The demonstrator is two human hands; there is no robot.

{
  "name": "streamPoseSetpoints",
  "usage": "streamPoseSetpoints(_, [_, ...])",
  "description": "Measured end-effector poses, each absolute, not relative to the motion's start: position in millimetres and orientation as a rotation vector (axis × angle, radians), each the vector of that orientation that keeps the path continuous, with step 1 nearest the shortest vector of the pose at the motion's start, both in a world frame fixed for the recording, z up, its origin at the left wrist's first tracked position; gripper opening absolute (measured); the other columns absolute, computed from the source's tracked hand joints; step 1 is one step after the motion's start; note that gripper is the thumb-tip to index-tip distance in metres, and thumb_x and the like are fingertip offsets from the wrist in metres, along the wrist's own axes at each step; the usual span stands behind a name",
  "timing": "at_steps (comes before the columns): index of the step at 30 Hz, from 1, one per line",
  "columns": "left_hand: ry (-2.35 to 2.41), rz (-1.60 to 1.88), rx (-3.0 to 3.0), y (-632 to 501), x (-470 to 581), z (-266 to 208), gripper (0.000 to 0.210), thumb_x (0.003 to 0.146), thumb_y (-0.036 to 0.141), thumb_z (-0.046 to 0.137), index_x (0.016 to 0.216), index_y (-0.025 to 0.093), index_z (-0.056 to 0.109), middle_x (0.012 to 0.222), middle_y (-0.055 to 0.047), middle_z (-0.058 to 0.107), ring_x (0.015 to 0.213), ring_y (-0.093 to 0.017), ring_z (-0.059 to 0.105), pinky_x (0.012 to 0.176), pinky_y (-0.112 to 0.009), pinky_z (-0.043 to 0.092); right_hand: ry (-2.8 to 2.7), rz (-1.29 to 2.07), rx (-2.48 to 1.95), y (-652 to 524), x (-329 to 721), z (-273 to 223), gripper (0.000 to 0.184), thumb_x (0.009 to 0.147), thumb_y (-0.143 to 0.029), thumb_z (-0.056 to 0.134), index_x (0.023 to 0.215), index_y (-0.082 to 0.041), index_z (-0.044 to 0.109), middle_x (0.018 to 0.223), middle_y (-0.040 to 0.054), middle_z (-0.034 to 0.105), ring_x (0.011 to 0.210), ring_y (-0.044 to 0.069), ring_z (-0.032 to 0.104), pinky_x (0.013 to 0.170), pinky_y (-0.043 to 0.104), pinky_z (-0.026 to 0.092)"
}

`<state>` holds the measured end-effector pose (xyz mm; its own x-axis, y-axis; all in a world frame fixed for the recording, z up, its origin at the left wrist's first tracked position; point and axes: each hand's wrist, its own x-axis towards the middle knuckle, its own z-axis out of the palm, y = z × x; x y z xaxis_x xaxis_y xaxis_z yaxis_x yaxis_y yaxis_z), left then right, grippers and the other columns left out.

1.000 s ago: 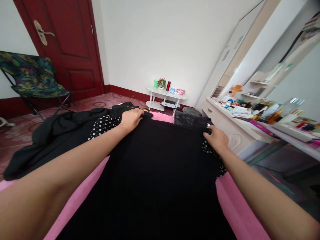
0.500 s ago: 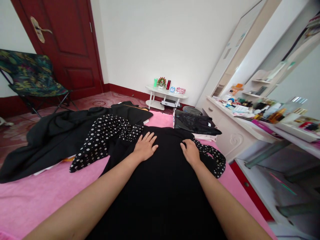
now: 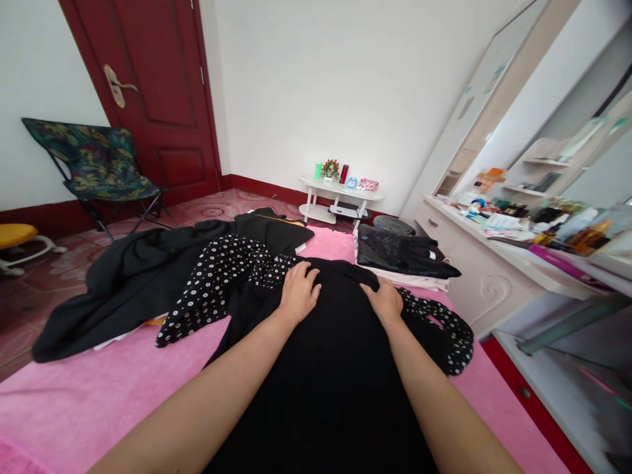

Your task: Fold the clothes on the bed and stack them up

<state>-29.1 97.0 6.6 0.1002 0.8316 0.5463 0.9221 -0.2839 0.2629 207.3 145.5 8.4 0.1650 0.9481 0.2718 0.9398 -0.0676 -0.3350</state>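
Observation:
A black garment with white-dotted sleeves [image 3: 326, 368] lies spread over the pink bed cover [image 3: 143, 395] in front of me. Near its far left shoulder, my left hand [image 3: 300, 289] has its fingers curled on the cloth, thumb a little apart. My right hand [image 3: 386, 299] is closed at the far right shoulder, its thumb on top and its fingertips hidden. One dotted sleeve [image 3: 210, 283] stretches out to the left; the other dotted sleeve [image 3: 459, 329] loops on the right side.
A heap of dark clothes [image 3: 128, 283] lies at the left. Folded clothes [image 3: 399, 253] are stacked at the far right. Beyond stand a small white table [image 3: 340, 187] and a folding chair [image 3: 106, 161]. A cluttered dressing table [image 3: 494, 263] borders the right side.
Both hands have gone from lying loosely on the cloth to curled fingers at the garment's far edge. The view has turned slightly left, bringing a yellow stool into sight.

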Motion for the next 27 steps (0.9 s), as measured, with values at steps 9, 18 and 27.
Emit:
streamPoseSetpoints(9, [-1.909, -0.748, -2.21, 112.9, -54.4, 17.9, 0.054, 0.076, 0.054, 0.063, 0.117, 0.018, 0.062, 0.108, -0.012, 0.064, 0.114, -0.031, 0.052, 0.11, -0.047, 0.024, -2.168, 0.232, -1.555, 97.7, 209.1, 35.1, 0.026, 0.063, -0.018, 0.064, 0.088, -0.023, 0.063, 0.105, 0.0019, 0.059, 0.094, 0.018, 0.058, 0.08, 0.028, 0.045])
streamPoseSetpoints(18, [-2.087, -0.889, -2.199, 111.7, -66.3, 28.2, 0.046, 0.093, 0.049, 0.036, 0.127, 0.024, 0.052, 0.119, -0.007, 0.063, 0.093, -0.023, 0.064, 0.078, -0.033, 0.047, -2.352, 0.613, -1.8, 70.0, 201.4, 82.5, 0.059, 0.07, -0.049, 0.067, 0.123, -0.025, 0.054, 0.098, 0.0023, 0.066, 0.063, 0.015, 0.062, 0.067, 0.027, 0.043])
streamPoseSetpoints(27, [-2.041, -1.057, -2.552, 123.2, -66.7, 19.2, 0.048, 0.08, 0.057, 0.055, 0.111, 0.022, 0.062, 0.11, -0.005, 0.066, 0.099, -0.023, 0.061, 0.087, -0.032, 0.046, -2.694, 0.343, -1.554, 62.4, 192.4, 87.4, 0.022, 0.062, -0.028, 0.071, 0.083, -0.028, 0.067, 0.083, -0.003, 0.065, 0.078, 0.018, 0.059, 0.067, 0.025, 0.036])
